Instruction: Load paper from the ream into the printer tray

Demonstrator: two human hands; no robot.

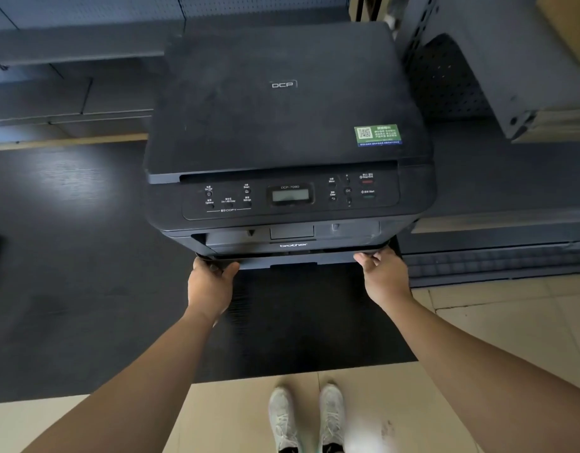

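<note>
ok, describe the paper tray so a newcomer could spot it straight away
Find the black printer on the dark table. Below its control panel and the "brother" logo, the paper tray is the lowest front strip. It alone has the left hand and right hand gripping its two ends.

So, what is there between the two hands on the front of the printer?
In the head view, only the tray front edge runs between the left hand and the right hand; no paper shows.

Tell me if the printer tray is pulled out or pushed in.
Nearly in: the tray front juts only slightly from the printer, both hands at its corners.
</note>
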